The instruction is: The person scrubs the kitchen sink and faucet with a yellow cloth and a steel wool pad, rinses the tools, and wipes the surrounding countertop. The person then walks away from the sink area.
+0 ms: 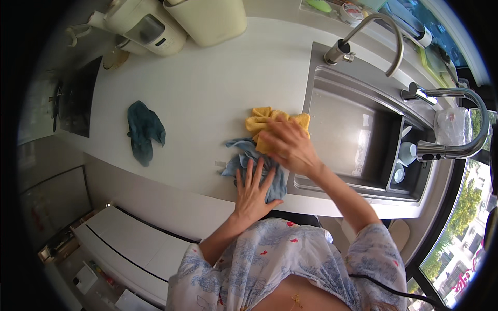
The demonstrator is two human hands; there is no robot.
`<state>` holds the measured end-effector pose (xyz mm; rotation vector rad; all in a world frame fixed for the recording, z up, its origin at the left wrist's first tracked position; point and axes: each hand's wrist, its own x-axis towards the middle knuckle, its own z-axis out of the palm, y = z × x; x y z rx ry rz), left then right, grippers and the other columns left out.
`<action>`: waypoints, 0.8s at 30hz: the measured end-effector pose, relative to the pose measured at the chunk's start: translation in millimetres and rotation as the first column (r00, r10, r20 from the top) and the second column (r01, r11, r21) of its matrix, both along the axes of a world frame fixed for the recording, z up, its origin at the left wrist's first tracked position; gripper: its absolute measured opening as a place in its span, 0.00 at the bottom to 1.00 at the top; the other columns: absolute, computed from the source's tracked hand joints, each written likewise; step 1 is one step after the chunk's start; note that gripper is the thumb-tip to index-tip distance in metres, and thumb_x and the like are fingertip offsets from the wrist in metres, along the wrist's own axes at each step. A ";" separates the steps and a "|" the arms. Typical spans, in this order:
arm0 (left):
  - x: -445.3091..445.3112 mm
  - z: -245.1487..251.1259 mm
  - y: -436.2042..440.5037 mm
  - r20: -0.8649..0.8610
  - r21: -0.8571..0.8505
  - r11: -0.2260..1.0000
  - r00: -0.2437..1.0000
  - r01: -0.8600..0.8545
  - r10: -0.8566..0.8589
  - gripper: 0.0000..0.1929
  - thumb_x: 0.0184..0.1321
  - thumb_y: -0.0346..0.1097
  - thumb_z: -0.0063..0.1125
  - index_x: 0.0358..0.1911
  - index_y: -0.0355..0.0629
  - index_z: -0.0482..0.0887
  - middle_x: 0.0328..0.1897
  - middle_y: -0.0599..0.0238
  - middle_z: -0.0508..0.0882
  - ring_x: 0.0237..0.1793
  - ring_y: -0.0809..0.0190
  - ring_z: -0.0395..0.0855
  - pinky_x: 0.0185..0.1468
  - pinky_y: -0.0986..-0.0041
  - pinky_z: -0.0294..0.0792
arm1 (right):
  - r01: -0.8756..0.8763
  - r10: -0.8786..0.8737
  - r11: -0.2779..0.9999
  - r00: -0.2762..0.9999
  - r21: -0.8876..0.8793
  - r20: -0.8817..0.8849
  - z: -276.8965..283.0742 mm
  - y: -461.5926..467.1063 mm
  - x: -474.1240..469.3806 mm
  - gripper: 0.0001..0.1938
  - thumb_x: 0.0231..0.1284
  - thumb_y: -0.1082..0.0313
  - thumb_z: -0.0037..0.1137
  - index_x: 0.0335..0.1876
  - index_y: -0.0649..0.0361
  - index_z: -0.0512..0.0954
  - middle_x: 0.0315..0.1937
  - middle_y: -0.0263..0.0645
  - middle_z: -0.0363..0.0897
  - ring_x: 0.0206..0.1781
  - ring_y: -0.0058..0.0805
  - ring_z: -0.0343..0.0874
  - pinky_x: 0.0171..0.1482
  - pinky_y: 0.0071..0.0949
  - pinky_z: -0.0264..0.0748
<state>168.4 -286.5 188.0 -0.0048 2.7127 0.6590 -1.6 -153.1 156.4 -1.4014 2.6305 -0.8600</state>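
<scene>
My left hand (253, 194) lies with spread fingers on a crumpled light blue cloth (238, 161) near the front edge of the white countertop. Over a bunched yellow cloth (260, 123), just beyond the blue one, is my right hand (288, 145), somewhat blurred; whether its fingers grip the cloth cannot be told. The two cloths touch or overlap beside the left rim of the sink. A dark teal cloth (144, 130) lies apart from them, further left on the counter.
To the right is a stainless steel sink (342, 128) with cups (407, 152) in its far compartment. A thin curved faucet (397, 42) and a larger chrome faucet (482, 128) arch over it. Cream containers (210, 23) stand at the back, and a black cooktop (79, 101) is at the left.
</scene>
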 end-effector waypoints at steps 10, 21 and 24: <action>35.3 -50.7 -105.4 -0.331 0.075 0.913 0.853 -0.402 0.403 0.28 0.47 0.25 0.63 0.57 0.37 0.74 0.76 0.49 0.59 0.76 0.35 0.49 0.75 0.49 0.52 | 0.347 -0.308 0.937 0.875 0.039 -0.372 -86.2 -91.0 -242.9 0.26 0.70 0.49 0.43 0.71 0.45 0.66 0.74 0.41 0.59 0.77 0.37 0.54 0.74 0.43 0.51; -2.9 -74.3 -190.7 -0.502 -0.046 0.780 0.690 -0.624 0.522 0.22 0.59 0.29 0.51 0.60 0.42 0.71 0.75 0.55 0.60 0.74 0.42 0.57 0.72 0.52 0.57 | -0.384 0.364 0.902 0.922 0.199 0.131 -27.3 -15.5 104.3 0.26 0.65 0.57 0.49 0.70 0.44 0.68 0.77 0.37 0.52 0.78 0.38 0.53 0.75 0.45 0.53; -4.1 -73.6 -191.4 -0.511 -0.063 0.811 0.717 -0.581 0.474 0.23 0.61 0.32 0.51 0.62 0.42 0.69 0.75 0.54 0.60 0.74 0.43 0.56 0.73 0.53 0.54 | -0.370 0.369 0.925 0.929 0.092 0.023 -42.7 -5.4 97.1 0.24 0.67 0.58 0.45 0.69 0.43 0.68 0.76 0.38 0.54 0.77 0.39 0.54 0.74 0.43 0.54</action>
